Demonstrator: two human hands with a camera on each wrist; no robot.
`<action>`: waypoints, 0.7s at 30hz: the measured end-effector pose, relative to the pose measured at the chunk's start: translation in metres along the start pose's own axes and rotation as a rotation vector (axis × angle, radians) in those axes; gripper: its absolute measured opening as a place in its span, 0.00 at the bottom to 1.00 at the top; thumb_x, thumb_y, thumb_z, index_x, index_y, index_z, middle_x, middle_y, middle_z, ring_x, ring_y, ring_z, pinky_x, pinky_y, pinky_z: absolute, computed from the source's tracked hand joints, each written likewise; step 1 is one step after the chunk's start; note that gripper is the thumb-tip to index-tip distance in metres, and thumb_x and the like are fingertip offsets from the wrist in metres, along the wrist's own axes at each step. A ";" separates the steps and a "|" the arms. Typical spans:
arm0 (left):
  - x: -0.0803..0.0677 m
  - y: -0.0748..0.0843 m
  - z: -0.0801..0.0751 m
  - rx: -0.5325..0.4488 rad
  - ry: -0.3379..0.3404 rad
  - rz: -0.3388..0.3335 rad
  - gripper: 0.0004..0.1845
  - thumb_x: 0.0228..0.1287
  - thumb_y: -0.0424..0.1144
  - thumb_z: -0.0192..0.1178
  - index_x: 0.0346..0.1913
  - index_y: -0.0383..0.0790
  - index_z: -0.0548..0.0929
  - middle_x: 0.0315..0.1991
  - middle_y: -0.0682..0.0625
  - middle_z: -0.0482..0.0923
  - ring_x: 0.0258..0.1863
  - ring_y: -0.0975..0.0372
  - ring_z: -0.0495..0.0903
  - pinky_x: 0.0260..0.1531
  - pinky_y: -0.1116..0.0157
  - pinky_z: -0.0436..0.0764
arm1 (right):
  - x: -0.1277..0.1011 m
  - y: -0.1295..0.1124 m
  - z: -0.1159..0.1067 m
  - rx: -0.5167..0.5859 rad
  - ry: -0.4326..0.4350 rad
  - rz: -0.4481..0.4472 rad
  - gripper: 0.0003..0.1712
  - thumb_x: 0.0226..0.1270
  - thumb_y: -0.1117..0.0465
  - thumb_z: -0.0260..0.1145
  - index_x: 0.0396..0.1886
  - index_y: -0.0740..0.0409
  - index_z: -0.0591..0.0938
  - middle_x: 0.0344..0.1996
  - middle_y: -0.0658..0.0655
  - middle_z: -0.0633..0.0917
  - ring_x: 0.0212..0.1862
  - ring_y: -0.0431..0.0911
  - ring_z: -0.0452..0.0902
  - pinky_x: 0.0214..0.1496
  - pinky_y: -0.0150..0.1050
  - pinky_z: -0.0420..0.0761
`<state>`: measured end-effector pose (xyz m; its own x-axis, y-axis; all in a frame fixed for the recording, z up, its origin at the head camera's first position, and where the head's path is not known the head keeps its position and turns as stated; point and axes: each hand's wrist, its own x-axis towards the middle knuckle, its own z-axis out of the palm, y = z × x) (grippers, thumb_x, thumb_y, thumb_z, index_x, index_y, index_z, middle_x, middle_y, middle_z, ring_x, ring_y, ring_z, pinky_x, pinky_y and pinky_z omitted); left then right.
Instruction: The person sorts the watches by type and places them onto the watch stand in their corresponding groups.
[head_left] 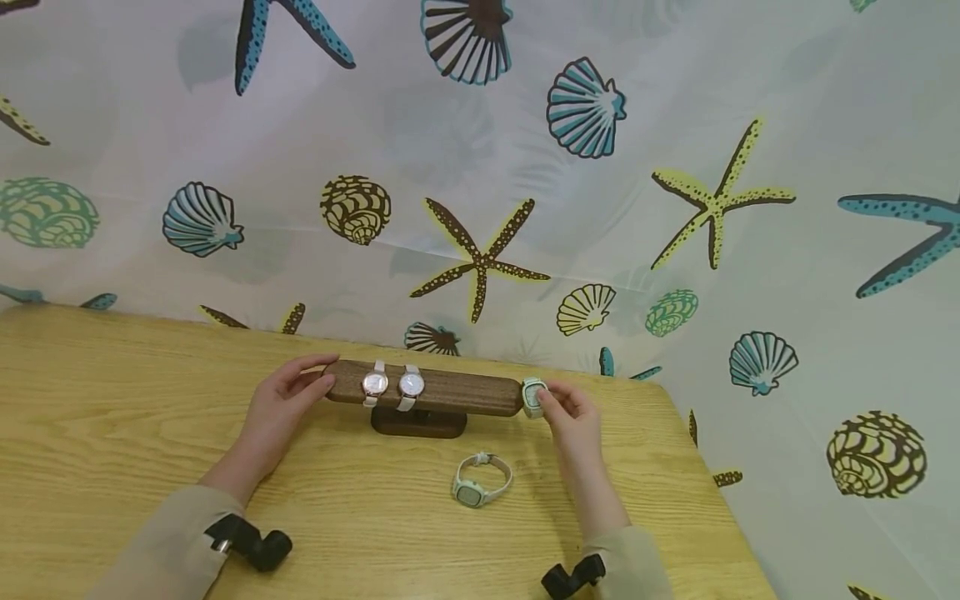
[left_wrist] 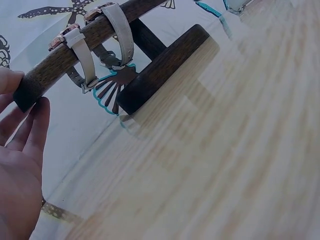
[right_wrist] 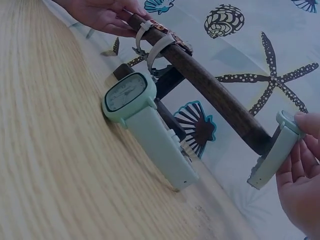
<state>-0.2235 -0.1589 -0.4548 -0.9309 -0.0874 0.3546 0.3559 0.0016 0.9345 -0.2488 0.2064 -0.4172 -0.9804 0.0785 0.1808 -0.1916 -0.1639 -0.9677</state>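
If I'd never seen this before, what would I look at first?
Probably the pale cloth behind the table, with its big printed starfish and seashells. Next might come the dark wooden stand, wearing two white-strapped watches nearer its left end. Then perhaps the mint-green watch your right hand would envy: a person's right hand pinches it at the stand's right end.

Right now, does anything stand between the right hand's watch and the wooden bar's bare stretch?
Nothing visible does. The right hand holds the green watch at the end of the bar, where its bare stretch begins. Both round watches sit nearer the left hand; the other green watch lies on the table, off that path.
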 end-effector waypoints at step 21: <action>0.001 0.000 -0.001 0.037 -0.062 0.046 0.22 0.69 0.38 0.57 0.63 0.32 0.73 0.62 0.48 0.73 0.62 0.71 0.68 0.55 0.79 0.68 | -0.001 0.011 -0.004 -0.170 -0.111 0.020 0.24 0.61 0.74 0.66 0.59 0.67 0.76 0.48 0.60 0.78 0.46 0.45 0.76 0.49 0.34 0.80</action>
<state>-0.2239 -0.1599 -0.4544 -0.9174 -0.0243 0.3972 0.3961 0.0406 0.9173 -0.2499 0.2083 -0.4287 -0.9848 -0.0338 0.1706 -0.1709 0.0048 -0.9853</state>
